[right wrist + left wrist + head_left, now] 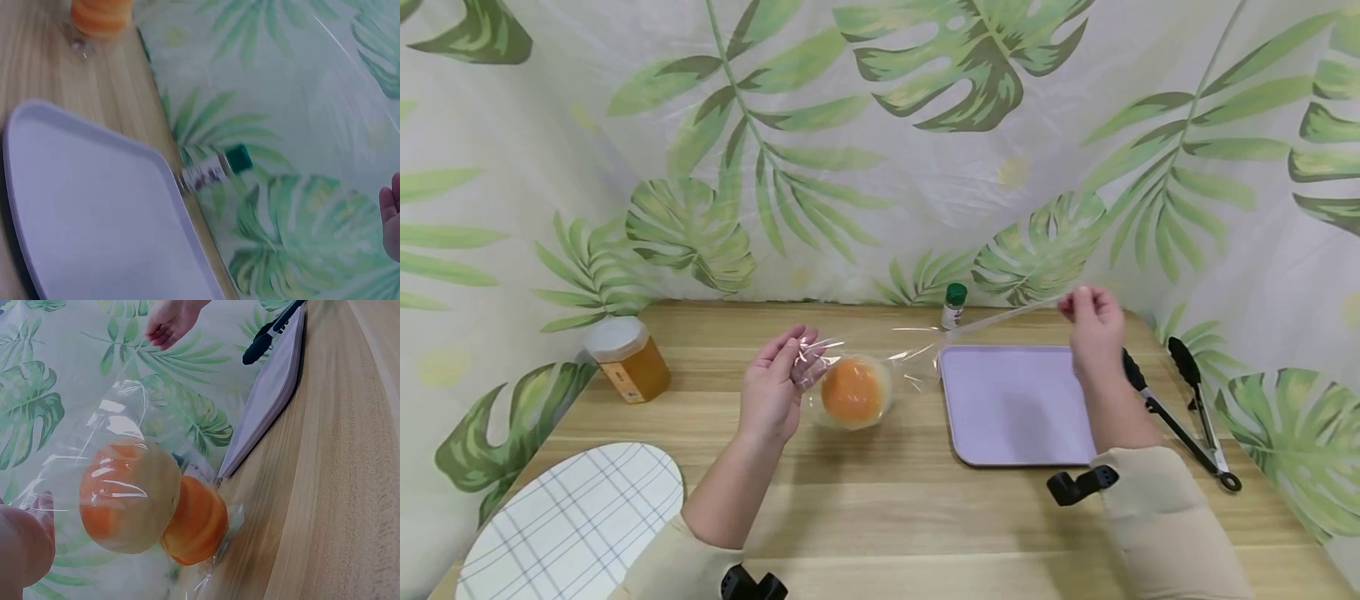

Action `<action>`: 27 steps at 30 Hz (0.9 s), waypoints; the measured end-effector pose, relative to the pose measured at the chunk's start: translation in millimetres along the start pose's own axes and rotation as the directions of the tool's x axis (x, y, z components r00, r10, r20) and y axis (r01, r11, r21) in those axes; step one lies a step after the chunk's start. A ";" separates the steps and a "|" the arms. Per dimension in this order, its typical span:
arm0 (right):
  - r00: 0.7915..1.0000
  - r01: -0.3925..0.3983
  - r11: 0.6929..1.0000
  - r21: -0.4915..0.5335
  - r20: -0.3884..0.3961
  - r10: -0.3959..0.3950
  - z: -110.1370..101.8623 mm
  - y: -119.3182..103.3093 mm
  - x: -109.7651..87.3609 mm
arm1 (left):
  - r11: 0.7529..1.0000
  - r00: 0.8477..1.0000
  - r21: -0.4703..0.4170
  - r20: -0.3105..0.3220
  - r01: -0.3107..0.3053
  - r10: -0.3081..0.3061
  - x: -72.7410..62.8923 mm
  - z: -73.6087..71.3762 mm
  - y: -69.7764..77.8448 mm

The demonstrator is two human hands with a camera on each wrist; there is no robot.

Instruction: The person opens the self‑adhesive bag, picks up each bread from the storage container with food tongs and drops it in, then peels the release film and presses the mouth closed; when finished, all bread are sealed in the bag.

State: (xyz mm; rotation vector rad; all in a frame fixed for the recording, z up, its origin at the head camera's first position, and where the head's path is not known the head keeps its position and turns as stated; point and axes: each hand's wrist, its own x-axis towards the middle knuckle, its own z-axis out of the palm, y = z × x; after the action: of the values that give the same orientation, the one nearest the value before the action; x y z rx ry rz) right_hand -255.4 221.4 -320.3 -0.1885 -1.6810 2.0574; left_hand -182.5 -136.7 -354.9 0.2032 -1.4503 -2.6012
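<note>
A clear plastic bag hangs over the table with an orange-brown bread bun inside. In the left wrist view a pale-sided bun shows through the film, and a second, ridged bun sits lower beside it. My left hand pinches the left edge of the bag between thumb and fingers. Up and to the right, my right hand pinches the end of a thin plastic strip, which runs taut to the bag's right side. Only a few right fingers show in the right wrist view.
A lilac tray lies below the strip, with a green-capped small bottle behind it. Black-tipped tongs rest at the right. On the left stand an amber jar and a checked white oval mat.
</note>
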 end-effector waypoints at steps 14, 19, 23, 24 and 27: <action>0.994 0.022 0.998 0.057 -0.105 -0.016 -106.0 -39.5 0.5 | 1.000 1.000 -0.019 0.000 -0.004 0.004 2.2 -0.6 0.3; 0.996 0.076 0.993 -0.092 0.062 -0.070 -140.5 -45.3 -17.5 | 1.000 1.000 -0.007 -0.009 0.007 -0.007 3.4 -0.4 0.3; 0.972 0.188 0.905 -0.381 0.208 -0.114 -160.7 -52.9 -32.1 | 1.000 1.000 -0.010 -0.011 0.014 -0.015 3.5 0.0 0.0; 0.963 0.229 0.862 -0.452 0.237 -0.132 -163.7 -53.7 -35.9 | 1.000 1.000 -0.010 -0.009 0.013 -0.014 3.4 -0.1 -0.3; 0.932 0.334 0.708 -0.622 0.330 -0.149 -172.2 -55.2 -47.9 | 1.000 1.000 -0.017 -0.014 0.013 -0.013 3.3 0.0 -1.4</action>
State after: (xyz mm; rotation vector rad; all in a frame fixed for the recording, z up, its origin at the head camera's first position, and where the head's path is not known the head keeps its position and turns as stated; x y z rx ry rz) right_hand -130.6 360.7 -317.8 0.0831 -2.4152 1.2353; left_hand -185.8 -136.6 -356.2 0.2298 -1.4269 -2.6154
